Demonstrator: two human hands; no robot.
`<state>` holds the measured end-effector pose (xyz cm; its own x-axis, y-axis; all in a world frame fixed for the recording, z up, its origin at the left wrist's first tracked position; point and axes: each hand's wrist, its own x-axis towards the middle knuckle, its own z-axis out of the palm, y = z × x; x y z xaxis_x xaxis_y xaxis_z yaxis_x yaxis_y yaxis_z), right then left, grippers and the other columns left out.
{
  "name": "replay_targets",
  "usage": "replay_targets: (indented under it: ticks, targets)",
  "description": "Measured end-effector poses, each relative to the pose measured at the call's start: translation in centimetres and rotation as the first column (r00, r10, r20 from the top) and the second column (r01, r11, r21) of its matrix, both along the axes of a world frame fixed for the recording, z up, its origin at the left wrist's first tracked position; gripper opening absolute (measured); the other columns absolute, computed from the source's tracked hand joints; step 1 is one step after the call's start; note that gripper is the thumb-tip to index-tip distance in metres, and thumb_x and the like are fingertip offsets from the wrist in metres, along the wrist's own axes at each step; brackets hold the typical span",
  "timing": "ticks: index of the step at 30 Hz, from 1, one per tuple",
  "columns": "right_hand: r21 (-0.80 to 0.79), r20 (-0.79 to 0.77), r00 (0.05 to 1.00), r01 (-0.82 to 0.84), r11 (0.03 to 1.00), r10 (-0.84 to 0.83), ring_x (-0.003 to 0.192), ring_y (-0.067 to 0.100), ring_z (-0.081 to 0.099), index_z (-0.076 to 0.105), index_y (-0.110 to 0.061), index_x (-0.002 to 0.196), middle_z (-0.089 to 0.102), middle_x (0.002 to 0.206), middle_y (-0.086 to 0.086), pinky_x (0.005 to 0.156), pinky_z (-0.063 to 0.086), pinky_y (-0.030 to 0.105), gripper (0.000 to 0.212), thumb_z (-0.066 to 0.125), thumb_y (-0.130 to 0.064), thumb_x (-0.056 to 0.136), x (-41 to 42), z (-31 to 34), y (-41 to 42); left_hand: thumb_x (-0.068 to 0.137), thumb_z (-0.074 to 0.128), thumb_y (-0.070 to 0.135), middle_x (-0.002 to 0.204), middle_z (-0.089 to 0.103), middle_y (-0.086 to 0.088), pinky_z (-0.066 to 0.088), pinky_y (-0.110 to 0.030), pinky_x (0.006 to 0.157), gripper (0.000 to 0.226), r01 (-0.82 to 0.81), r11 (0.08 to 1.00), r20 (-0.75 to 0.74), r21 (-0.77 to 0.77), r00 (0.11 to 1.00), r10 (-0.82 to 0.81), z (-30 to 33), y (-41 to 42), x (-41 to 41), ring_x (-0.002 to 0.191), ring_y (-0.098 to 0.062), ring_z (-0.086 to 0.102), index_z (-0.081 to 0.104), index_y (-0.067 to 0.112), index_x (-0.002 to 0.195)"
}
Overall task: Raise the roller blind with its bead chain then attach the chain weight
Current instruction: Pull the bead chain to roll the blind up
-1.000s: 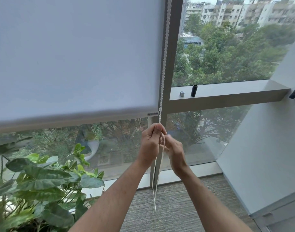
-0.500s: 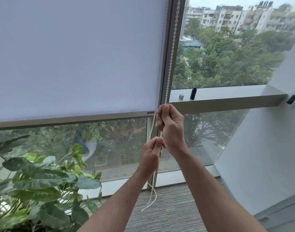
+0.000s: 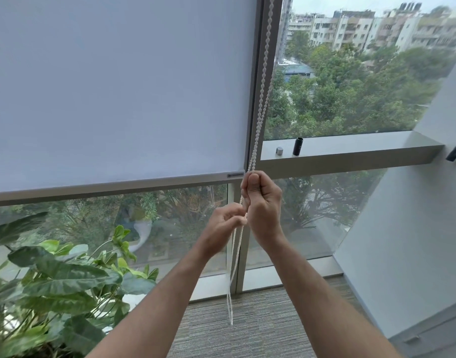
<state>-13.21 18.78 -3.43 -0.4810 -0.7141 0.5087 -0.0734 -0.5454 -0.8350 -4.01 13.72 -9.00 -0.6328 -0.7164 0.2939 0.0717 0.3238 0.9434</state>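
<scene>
A: Setting?
B: Glazed window wall, trees and apartment blocks outside; grey carpet (image 3: 260, 329) underfoot; leafy potted plant (image 3: 56, 282) lower left.

A: Item one?
B: Roller blind (image 3: 118, 86), white, covering the left pane; its bottom bar (image 3: 113, 188) sits about level with the sill.

A: Item two?
B: Bead chain (image 3: 262, 81), white, hanging along the mullion at the blind's right edge, its loop dangling to just above the carpet.

A: Hands?
B: Right hand (image 3: 261, 202), fingers curled round the chain just below the bottom bar. Left hand (image 3: 225, 223), lower and touching the right, pinching the strands.

A: On the window sill (image 3: 351, 148)?
B: Black cylinder (image 3: 297, 146), upright; small silver cap (image 3: 279, 150) just beside it. Well apart from both hands.
</scene>
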Motion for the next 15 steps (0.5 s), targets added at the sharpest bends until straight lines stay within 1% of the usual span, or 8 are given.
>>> replay_targets:
  ticks: [1, 2, 4, 7, 9, 12, 13, 15]
  targets:
    - [0.011, -0.006, 1.0, 0.002, 1.0, -0.002, 0.049, 0.007, 0.038, 0.055, -0.016, 0.071, 0.047, 0.058, -0.01, 0.048, 0.033, 0.021, 0.032, 0.046, -0.02, 0.101, 0.0, -0.6, 0.0, 0.077, 0.053, 0.02, 0.082, 0.066, -0.012, 0.048, -0.029, 0.075, 0.023, -0.008, 1.0, -0.023, 0.021, 1.0, 0.008, 0.3, -0.2, 0.3, 0.082, -0.016, 0.059, 0.07, 0.006, 0.084]
    - [0.026, -0.007, 1.0, -0.001, 1.0, 0.001, 0.049, 0.007, 0.039, 0.056, -0.017, 0.071, 0.047, 0.057, -0.012, 0.048, 0.033, 0.022, 0.032, 0.046, -0.02, 0.101, 0.0, -1.2, 0.1, 0.076, 0.051, 0.015, 0.085, 0.07, -0.008, 0.05, -0.027, 0.078, 0.025, -0.019, 0.999, -0.054, 0.048, 0.998, 0.022, 0.7, -0.5, 0.5, 0.085, -0.016, 0.063, 0.072, 0.008, 0.088]
    - [0.057, 0.001, 1.0, -0.021, 0.998, 0.021, 0.048, 0.006, 0.037, 0.057, -0.021, 0.07, 0.047, 0.056, -0.015, 0.047, 0.032, 0.022, 0.033, 0.046, -0.021, 0.101, -0.1, -2.6, 0.2, 0.078, 0.049, 0.011, 0.095, 0.074, -0.013, 0.053, -0.032, 0.084, 0.032, -0.036, 0.994, -0.113, 0.1, 0.992, 0.047, 1.6, -1.0, 0.7, 0.093, -0.022, 0.067, 0.075, 0.009, 0.096]
    - [0.108, 0.021, 0.998, -0.055, 0.993, 0.053, 0.052, 0.006, 0.034, 0.054, -0.023, 0.068, 0.044, 0.058, -0.015, 0.049, 0.03, 0.024, 0.033, 0.047, -0.026, 0.1, 0.0, -4.4, 0.2, 0.085, 0.052, 0.02, 0.097, 0.074, -0.01, 0.052, -0.035, 0.085, 0.028, -0.029, 0.989, -0.208, 0.147, 0.976, 0.059, 3.3, -0.9, 0.3, 0.095, -0.024, 0.067, 0.075, 0.016, 0.099]
    - [0.142, 0.013, 0.999, -0.043, 0.989, 0.042, 0.056, 0.007, 0.034, 0.054, -0.026, 0.067, 0.045, 0.061, -0.014, 0.052, 0.03, 0.027, 0.032, 0.047, -0.029, 0.099, 0.1, -5.5, 0.1, 0.089, 0.054, 0.028, 0.095, 0.072, -0.01, 0.053, -0.035, 0.084, 0.03, -0.01, 0.989, -0.254, 0.15, 0.966, 0.048, 4.7, -0.5, -0.2, 0.092, -0.025, 0.067, 0.073, 0.012, 0.105]
    - [0.227, -0.048, 0.999, 0.001, 0.974, 0.011, 0.056, 0.007, 0.036, 0.052, -0.028, 0.067, 0.046, 0.06, -0.013, 0.053, 0.031, 0.028, 0.032, 0.046, -0.029, 0.099, 0.3, -7.6, 0.5, 0.098, 0.047, 0.029, 0.094, 0.069, -0.012, 0.053, -0.04, 0.081, 0.034, 0.049, 0.994, -0.335, 0.102, 0.942, -0.012, 7.0, -0.1, -1.2, 0.089, -0.028, 0.067, 0.065, 0.004, 0.113]
    - [0.25, -0.053, 0.999, 0.003, 0.968, 0.01, 0.055, 0.007, 0.036, 0.052, -0.027, 0.067, 0.045, 0.059, -0.013, 0.053, 0.031, 0.026, 0.033, 0.046, -0.028, 0.099, 0.4, -8.3, 0.8, 0.1, 0.044, 0.029, 0.093, 0.068, -0.012, 0.053, -0.039, 0.079, 0.034, 0.061, 0.994, -0.357, 0.092, 0.934, -0.024, 7.9, 0.1, -1.6, 0.087, -0.027, 0.066, 0.063, 0.005, 0.115]
    - [0.297, -0.045, 0.999, 0.0, 0.955, 0.014, 0.053, 0.007, 0.034, 0.052, -0.027, 0.066, 0.043, 0.057, -0.013, 0.051, 0.029, 0.025, 0.034, 0.045, -0.025, 0.099, 0.4, -9.3, 1.3, 0.102, 0.041, 0.03, 0.084, 0.065, -0.008, 0.052, -0.032, 0.066, 0.033, 0.068, 0.994, -0.393, 0.083, 0.919, -0.03, 9.3, 0.4, -2.4, 0.074, -0.023, 0.063, 0.062, 0.009, 0.114]
